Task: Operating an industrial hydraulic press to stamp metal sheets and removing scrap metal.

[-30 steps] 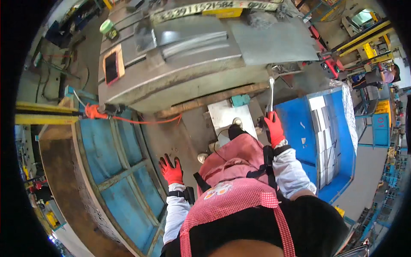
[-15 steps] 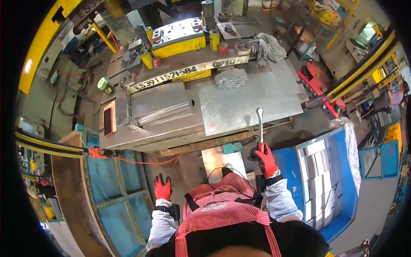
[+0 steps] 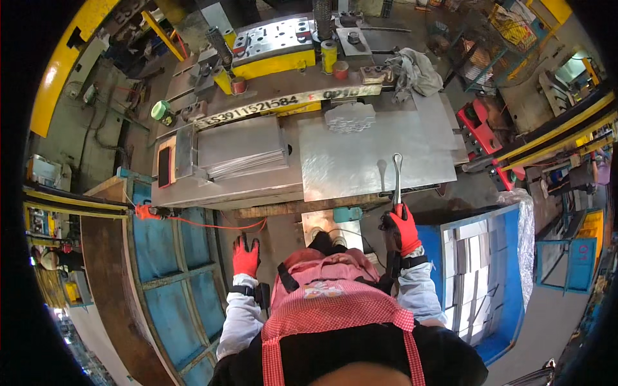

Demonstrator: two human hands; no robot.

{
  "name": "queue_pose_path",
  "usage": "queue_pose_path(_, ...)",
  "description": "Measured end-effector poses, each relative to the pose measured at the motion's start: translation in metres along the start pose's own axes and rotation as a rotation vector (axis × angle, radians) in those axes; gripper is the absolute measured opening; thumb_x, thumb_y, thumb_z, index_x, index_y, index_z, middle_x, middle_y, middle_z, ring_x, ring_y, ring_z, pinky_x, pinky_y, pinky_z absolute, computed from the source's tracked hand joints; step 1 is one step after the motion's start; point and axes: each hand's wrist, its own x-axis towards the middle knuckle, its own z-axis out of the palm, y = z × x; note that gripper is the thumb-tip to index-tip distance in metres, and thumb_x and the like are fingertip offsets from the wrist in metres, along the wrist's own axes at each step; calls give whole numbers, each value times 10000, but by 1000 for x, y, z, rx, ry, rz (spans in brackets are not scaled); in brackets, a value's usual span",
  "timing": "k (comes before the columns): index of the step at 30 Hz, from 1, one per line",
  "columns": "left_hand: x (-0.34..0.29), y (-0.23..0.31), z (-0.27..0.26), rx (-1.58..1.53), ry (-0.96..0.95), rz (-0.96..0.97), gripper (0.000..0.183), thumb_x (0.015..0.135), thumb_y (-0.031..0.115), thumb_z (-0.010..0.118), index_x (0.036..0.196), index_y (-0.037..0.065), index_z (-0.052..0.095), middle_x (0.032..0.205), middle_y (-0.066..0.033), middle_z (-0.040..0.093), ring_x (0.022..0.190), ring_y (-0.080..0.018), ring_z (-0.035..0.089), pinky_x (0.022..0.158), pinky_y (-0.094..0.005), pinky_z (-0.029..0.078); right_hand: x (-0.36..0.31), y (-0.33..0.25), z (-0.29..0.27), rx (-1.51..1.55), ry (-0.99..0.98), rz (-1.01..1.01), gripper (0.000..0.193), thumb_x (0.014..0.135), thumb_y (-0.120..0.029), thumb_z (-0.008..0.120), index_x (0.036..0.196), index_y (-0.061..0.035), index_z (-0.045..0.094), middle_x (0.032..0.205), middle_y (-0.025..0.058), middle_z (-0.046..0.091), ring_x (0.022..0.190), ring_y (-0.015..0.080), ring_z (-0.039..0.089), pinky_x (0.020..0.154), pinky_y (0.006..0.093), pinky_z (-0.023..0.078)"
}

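My right hand (image 3: 404,231), in a red and black glove, is closed round the lower end of a long silver wrench (image 3: 397,177). The wrench points away from me, its rounded head over the right part of a large flat metal sheet (image 3: 360,167) on the press table. My left hand (image 3: 246,257), gloved the same way, hangs over the floor in front of the table, fingers apart and holding nothing. Left of the large sheet lies a stack of smaller metal sheets (image 3: 241,145). A pile of small cut metal pieces (image 3: 349,118) rests on the large sheet's far edge.
A yellow-sided die block (image 3: 273,58) stands at the back, with a grey rag (image 3: 417,72) to its right. A phone (image 3: 165,167) lies on the table's left end. Blue bins flank me: one framed (image 3: 158,251), one holding metal pieces (image 3: 515,283). An orange hose (image 3: 219,225) crosses at left.
The view has shifted a little. My right hand has moved slightly right, with the wrench still in it. My left hand has risen a little, fingers still apart.
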Motion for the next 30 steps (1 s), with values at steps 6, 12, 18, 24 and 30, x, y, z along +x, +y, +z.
queue_pose_path(6,29,7,7,-170,-29,-27,644,806,423,543,1336,118,341,1339,-186,356,1232,-346,335,1007,-387,314,26,-14,3,-159,34,-22,429,778,-178,644,1136,7,496,906,106,589,836,179,564,742,295,449)
queue_pose_path(12,43,14,16,-195,-125,-19,674,803,460,520,1345,115,321,1361,-154,341,1245,-340,324,1020,-384,301,41,-42,32,-249,32,-71,105,836,-118,563,889,-54,497,734,-9,484,635,78,480,544,240,421)
queue_pose_path(18,48,17,21,-320,-236,-109,677,797,466,532,1343,124,325,1356,-147,352,1230,-352,342,1000,-391,323,42,-68,33,-601,-26,-232,195,822,-150,580,964,-29,523,801,50,540,746,140,535,661,278,432)
queue_pose_path(24,53,19,13,-274,-208,-10,662,797,436,550,1344,134,332,1341,-170,371,1244,-351,325,1008,-396,305,49,-73,37,-53,13,158,243,816,-179,594,974,-3,539,766,83,559,711,154,551,634,293,440)
queue_pose_path(30,59,105,-11,-78,19,343,610,781,366,571,1286,76,391,1291,-170,413,1189,-364,379,976,-422,329,69,-64,19,-161,-24,33,247,809,-166,606,987,-17,522,803,63,556,727,153,530,673,285,440)
